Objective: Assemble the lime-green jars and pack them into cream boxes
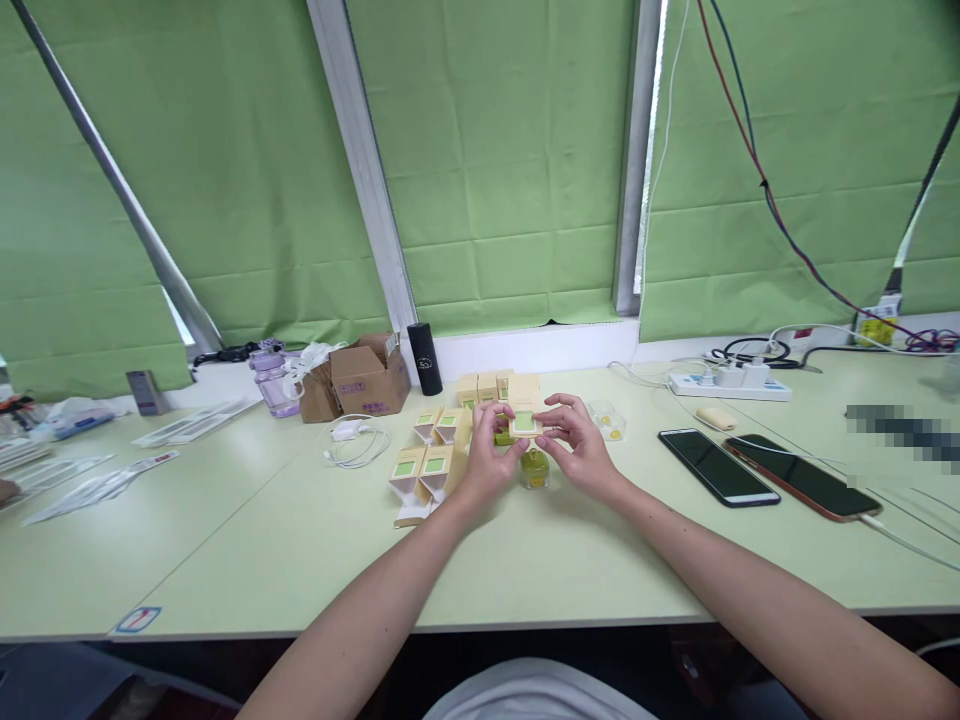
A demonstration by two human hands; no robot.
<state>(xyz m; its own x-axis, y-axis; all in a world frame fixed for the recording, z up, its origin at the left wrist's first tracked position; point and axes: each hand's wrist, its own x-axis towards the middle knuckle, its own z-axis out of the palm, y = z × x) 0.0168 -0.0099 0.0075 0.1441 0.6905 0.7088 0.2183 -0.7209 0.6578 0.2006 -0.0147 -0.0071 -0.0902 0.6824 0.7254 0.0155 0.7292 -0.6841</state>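
Observation:
Between my hands is a small cream cardboard box (524,424) with a green square on its face. My left hand (491,450) pinches its left side, and my right hand (581,445) has its fingers closed on the right side. Just below the box, a small clear jar with a green lid (535,468) stands on the table. To the left of my left hand are several similar cream boxes (421,468), set in rows with angled flaps. More cream boxes (484,387) stand behind. Past my right hand lies a clear plastic tray (606,420) with yellow spots.
On the right lie two phones (718,467), a cream earbud-like case (716,418) and a white power strip (729,384) with cables. At the back left are an open carton (369,375), a black cylinder (425,358), a purple bottle (275,382) and a coiled white charger cable (356,440).

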